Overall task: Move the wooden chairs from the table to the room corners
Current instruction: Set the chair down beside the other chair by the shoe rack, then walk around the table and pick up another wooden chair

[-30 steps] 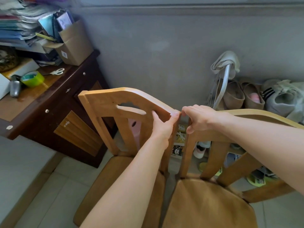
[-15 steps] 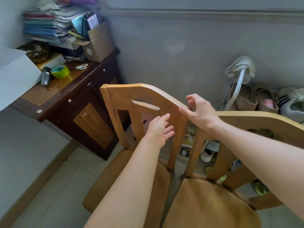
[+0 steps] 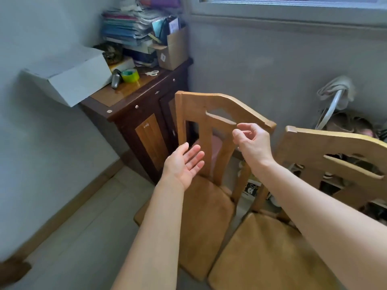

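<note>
My left hand [image 3: 184, 164] & right hand [image 3: 251, 143] are apart, empty, fingers loose, just off 2 wooden chairs [image 3: 209, 107], side by side in corner by cabinet [image 3: 134, 114]. Drop-off looks done; next: fetch more.

- A light brown left wooden chair [image 3: 201, 105] with a slotted back stands on the pale tiled floor [image 3: 83, 227], just beside a dark brown wooden cabinet [image 3: 150, 141].
- A matching right wooden chair [image 3: 326, 143] stands next to it, seats nearly touching.
- The left hand [image 3: 184, 164] lies open, palm up, before the left chair's back slats.
- The right hand [image 3: 251, 141], fingers loosely curled, hovers by that chair's top rail, holding nothing.
- The cabinet carries a green tape roll [image 3: 130, 75], white scissors [image 3: 151, 73], a brown cardboard box [image 3: 172, 51] and a white box [image 3: 73, 78].
</note>
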Demonstrator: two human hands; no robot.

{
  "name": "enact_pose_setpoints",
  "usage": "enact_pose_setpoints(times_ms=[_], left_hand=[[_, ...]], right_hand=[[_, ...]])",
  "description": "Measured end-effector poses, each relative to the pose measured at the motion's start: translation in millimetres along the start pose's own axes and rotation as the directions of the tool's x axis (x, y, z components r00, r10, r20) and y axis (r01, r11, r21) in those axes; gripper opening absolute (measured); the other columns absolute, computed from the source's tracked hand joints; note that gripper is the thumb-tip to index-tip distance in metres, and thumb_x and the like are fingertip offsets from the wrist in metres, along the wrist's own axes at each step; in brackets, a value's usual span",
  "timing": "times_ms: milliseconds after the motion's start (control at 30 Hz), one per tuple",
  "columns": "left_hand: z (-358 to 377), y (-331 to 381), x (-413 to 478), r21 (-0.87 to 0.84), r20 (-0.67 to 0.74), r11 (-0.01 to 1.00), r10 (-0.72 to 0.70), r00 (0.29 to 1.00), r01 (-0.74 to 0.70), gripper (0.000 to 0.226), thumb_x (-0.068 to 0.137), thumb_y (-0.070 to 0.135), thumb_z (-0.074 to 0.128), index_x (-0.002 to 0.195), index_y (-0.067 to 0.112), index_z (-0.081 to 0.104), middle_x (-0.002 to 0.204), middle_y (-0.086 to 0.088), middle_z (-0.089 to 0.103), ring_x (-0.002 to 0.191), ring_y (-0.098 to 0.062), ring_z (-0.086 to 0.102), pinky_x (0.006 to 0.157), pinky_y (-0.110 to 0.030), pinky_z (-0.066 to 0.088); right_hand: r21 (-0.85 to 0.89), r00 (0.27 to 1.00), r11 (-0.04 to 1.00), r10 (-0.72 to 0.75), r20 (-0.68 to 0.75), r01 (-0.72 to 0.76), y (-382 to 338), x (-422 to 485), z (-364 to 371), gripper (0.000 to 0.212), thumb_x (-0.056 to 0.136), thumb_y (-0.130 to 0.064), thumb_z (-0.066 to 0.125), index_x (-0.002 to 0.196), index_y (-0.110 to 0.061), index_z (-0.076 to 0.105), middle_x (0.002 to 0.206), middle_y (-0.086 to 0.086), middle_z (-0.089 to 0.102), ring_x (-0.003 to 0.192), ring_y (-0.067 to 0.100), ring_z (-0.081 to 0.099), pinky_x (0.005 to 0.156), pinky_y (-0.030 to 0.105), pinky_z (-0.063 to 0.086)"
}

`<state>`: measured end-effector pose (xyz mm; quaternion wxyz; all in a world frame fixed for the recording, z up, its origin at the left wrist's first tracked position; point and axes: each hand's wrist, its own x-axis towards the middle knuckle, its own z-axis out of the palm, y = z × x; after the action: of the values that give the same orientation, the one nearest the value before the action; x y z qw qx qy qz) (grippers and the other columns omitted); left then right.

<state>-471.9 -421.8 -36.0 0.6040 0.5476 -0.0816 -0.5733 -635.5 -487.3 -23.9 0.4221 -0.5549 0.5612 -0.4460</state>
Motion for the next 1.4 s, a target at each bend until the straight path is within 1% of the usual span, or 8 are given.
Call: enact_pose_setpoints(times_ms=[100,300,467,733,867,1100,1267,1400], left_hand=[[-39,9,-32,-0.052,-0.047,0.998,0.041,0.998,-0.043,0.024,0.099,0.023,0.053,0.121,0.016,0.056,0.108,-0.008,0.074,0.097,-0.027,0.072,0.083,-0.042,0.058],[-106,29,-106,-0.166,-0.12,0.974,0.136,0.984,-0.154,0.033,0.099,0.02,0.051,0.131,0.012,0.052,0.112,-0.012,0.072,0.101,-0.029,0.07,0.088,-0.043,0.055],[-143,33,-157,-0.239,-0.18,0.948,0.171,0.969,-0.212,0.032,0.099,0.02,0.051,0.13,0.013,0.052,0.11,-0.011,0.072,0.099,-0.028,0.069,0.086,-0.041,0.055],[-192,30,-224,-0.298,-0.289,0.904,0.22,0.932,-0.306,0.023,0.097,0.02,0.053,0.12,0.016,0.054,0.107,-0.009,0.072,0.096,-0.026,0.069,0.082,-0.038,0.055],[-217,20,-265,-0.322,-0.371,0.87,0.246,0.896,-0.373,0.011,0.098,0.021,0.051,0.107,0.018,0.057,0.104,-0.007,0.072,0.094,-0.024,0.069,0.079,-0.037,0.055],[-230,-21,-348,-0.325,-0.508,0.795,0.31,0.804,-0.512,0.01,0.098,0.021,0.051,0.104,0.018,0.058,0.103,-0.006,0.073,0.093,-0.023,0.07,0.077,-0.036,0.054],[-211,-66,-413,-0.311,-0.571,0.751,0.343,0.746,-0.583,0.01,0.097,0.022,0.051,0.103,0.017,0.059,0.102,-0.006,0.074,0.096,-0.023,0.07,0.078,-0.037,0.055],[-190,-106,-465,-0.288,-0.625,0.704,0.375,0.685,-0.649,0.014,0.096,0.022,0.053,0.107,0.016,0.058,0.098,-0.005,0.076,0.09,-0.021,0.072,0.077,-0.037,0.056]], right_hand=[[0.089,0.995,0.993,0.065,0.069,-0.071,-11,-38,14,0.024,0.094,-0.023,0.061,0.117,-0.014,0.062,0.105,0.008,0.069,0.094,0.019,0.068,0.083,0.034,0.058],[0.233,0.986,0.965,0.092,0.142,-0.124,-42,-110,34,0.023,0.095,-0.021,0.061,0.117,-0.015,0.062,0.103,0.006,0.071,0.087,0.016,0.071,0.071,0.025,0.06],[0.296,0.977,0.947,0.065,0.202,-0.124,-65,-161,47,0.02,0.096,-0.019,0.059,0.116,-0.016,0.062,0.101,0.008,0.072,0.086,0.019,0.072,0.077,0.034,0.061],[0.284,0.932,0.943,0.063,0.357,-0.172,-78,-223,71,0.02,0.097,-0.021,0.057,0.116,-0.017,0.064,0.098,0.007,0.073,0.083,0.017,0.073,0.074,0.033,0.061],[0.29,0.889,0.932,0.068,0.453,-0.219,-80,-256,77,0.021,0.097,-0.019,0.057,0.117,-0.017,0.064,0.096,0.006,0.073,0.08,0.016,0.074,0.072,0.032,0.062],[0.292,0.805,0.917,0.05,0.591,-0.271,-77,-306,41,0.026,0.092,-0.016,0.062,0.118,-0.016,0.062,0.094,0.008,0.075,0.075,0.016,0.074,0.071,0.034,0.062],[0.31,0.746,0.911,-0.003,0.666,-0.273,-81,-336,-8,0.025,0.093,-0.017,0.062,0.119,-0.017,0.062,0.097,0.008,0.074,0.075,0.015,0.074,0.072,0.033,0.062],[0.331,0.699,0.91,-0.069,0.712,-0.247,-83,-366,-50,0.026,0.093,-0.016,0.06,0.119,-0.016,0.062,0.097,0.008,0.074,0.072,0.013,0.073,0.069,0.031,0.062]])
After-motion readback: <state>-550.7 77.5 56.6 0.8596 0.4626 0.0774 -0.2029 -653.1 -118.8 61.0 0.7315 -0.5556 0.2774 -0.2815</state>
